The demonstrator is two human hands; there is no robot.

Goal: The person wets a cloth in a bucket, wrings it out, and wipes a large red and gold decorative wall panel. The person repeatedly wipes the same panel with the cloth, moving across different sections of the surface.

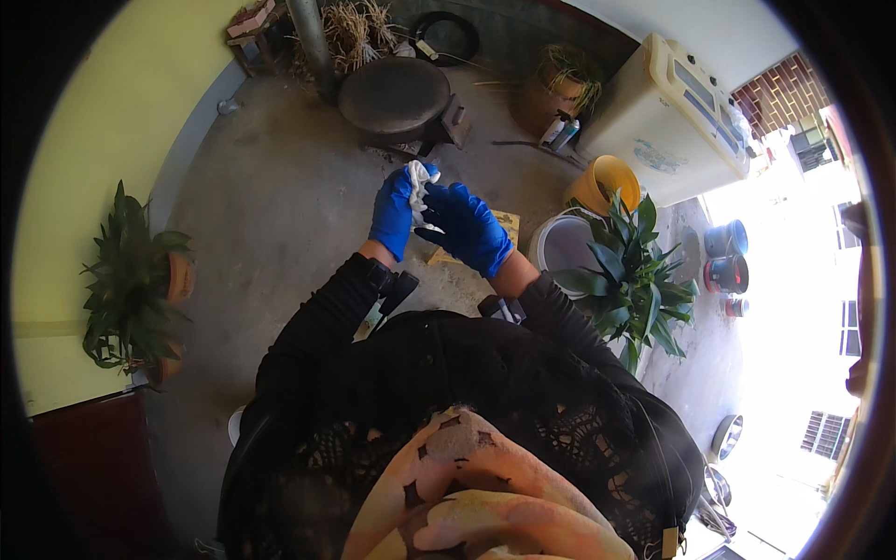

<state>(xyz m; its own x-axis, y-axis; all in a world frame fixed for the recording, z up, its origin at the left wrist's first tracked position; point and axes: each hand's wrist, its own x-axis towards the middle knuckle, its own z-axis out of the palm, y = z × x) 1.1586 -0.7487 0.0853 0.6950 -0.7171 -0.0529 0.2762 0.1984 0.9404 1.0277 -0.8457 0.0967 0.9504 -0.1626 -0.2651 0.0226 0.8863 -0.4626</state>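
Observation:
In the head view my left hand [393, 213], in a blue glove, is closed around a crumpled white cloth [418, 185]. The cloth sticks up above the fingers, and a thin end hangs down between both hands. My right hand [465, 224], gloved in blue too, is right beside the cloth with its fingers pointing at it. Whether those fingers grip the cloth cannot be made out. Partly hidden behind the right hand is a low yellow stool [507, 222]. Both hands are in front of my body, above the concrete floor [280, 182].
Ahead stands a round dark stove [395, 94]. To the right are a white bucket [537, 245], a yellow bucket [574, 187], a leafy plant [647, 280] and a cream washing machine [665, 115]. Potted plants [129, 273] line the yellow wall [91, 140] at left.

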